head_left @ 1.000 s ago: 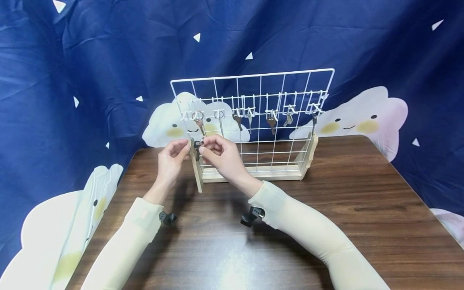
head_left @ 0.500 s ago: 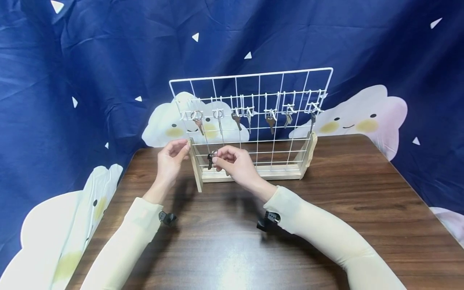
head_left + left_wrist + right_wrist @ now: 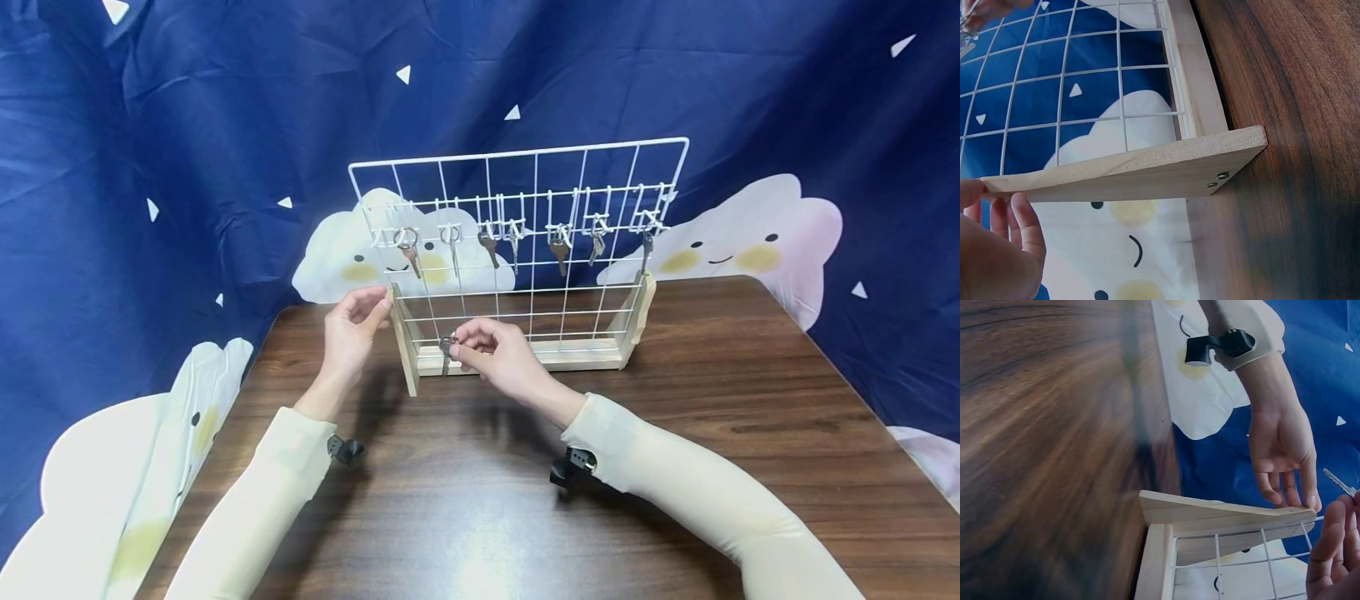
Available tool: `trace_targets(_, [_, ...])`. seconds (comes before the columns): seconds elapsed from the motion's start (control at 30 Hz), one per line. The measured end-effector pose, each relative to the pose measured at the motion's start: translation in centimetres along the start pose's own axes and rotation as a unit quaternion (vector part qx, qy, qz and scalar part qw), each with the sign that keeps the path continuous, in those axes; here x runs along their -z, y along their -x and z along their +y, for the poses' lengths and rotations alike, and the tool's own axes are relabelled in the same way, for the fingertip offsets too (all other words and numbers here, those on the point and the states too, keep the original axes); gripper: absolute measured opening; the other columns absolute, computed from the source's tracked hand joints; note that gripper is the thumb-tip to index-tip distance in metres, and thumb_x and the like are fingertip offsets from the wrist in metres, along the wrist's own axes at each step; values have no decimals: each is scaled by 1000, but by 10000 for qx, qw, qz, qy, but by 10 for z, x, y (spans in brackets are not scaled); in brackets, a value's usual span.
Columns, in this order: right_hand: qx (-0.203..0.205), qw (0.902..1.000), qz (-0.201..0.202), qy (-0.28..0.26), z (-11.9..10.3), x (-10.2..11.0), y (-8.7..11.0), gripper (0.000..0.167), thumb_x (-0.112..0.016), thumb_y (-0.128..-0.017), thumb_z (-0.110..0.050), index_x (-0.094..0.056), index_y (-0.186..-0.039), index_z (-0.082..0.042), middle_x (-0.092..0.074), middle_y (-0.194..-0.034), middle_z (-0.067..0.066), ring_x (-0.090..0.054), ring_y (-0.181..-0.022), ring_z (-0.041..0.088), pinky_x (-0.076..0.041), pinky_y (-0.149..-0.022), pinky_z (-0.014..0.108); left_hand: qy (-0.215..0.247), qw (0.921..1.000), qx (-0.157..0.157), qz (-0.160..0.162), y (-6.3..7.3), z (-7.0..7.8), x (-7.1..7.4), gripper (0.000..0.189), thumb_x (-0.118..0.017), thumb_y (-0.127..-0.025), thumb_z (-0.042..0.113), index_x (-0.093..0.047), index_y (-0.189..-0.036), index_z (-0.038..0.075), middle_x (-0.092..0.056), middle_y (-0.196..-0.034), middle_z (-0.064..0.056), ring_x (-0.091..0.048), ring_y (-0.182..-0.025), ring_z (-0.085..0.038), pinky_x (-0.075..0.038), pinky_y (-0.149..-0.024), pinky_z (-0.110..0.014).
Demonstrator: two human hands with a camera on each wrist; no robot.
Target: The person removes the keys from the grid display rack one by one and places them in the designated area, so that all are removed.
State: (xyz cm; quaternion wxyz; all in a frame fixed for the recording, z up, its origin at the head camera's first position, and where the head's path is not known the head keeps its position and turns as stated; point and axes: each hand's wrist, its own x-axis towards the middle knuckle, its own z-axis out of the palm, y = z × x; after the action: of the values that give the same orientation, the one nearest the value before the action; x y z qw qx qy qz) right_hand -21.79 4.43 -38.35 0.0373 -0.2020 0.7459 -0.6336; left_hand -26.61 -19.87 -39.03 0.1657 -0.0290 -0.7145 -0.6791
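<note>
Between thumb and fingers, my right hand (image 3: 504,360) pinches a small key (image 3: 446,358) by its ring end, and the blade hangs down in front of the rack's lower left part. The same key (image 3: 1337,482) shows its toothed blade in the right wrist view. My left hand (image 3: 351,327) holds the upper end of the rack's left wooden side panel (image 3: 406,350), thumb on one face and fingers at the other. The white wire grid rack (image 3: 535,152) stands upright on the table. Several keys, among them a brownish key (image 3: 559,250), hang from its hooks.
A wooden bar (image 3: 570,357) joins the rack's feet, and a right side panel (image 3: 639,323) supports the other end. The dark wood-grain table (image 3: 720,425) extends around it. Behind hangs a blue curtain (image 3: 247,100) with clouds and white triangles.
My right hand has moved down and to the right, away from my left hand, carrying the key. My left hand stays on the side panel.
</note>
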Motion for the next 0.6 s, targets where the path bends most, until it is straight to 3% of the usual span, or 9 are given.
trace_targets(0.13, [-120, 9998, -180, 48, 6, 2, 3, 18, -70, -90, -10, -66, -107, -4, -72, -88, 19, -56, -58, 11, -44, -44, 19, 11, 10000, -46, 19, 0, 0, -1, 30, -72, -92, 11, -66, -118, -2, -71, -101, 10, -68, -89, -7, -63, -74, -22])
trace_targets(0.37, [-298, 9981, -513, 156, 17, 1, 7, 21, -70, -90, -8, -65, -109, -1, -71, -89, 24, -61, -61, 14, -45, -45, 18, -34, 10000, -44, 33, 0, -1, 0, 28, -72, -92, 10, -67, -117, 1, -71, -101, 10, -68, -89, -7, -64, -80, -34])
trace_targets(0.6, [-517, 9943, -893, 270, 33, -2, 10, 16, -67, -87, -4, -67, -103, -5, -74, -85, 14, -66, -66, 27, -49, -46, 22, -7, 10000, -44, 4, 0, -1, 0, 29, -72, -92, 11, -67, -118, 0, -71, -101, 10, -68, -88, -7, -62, -74, -21])
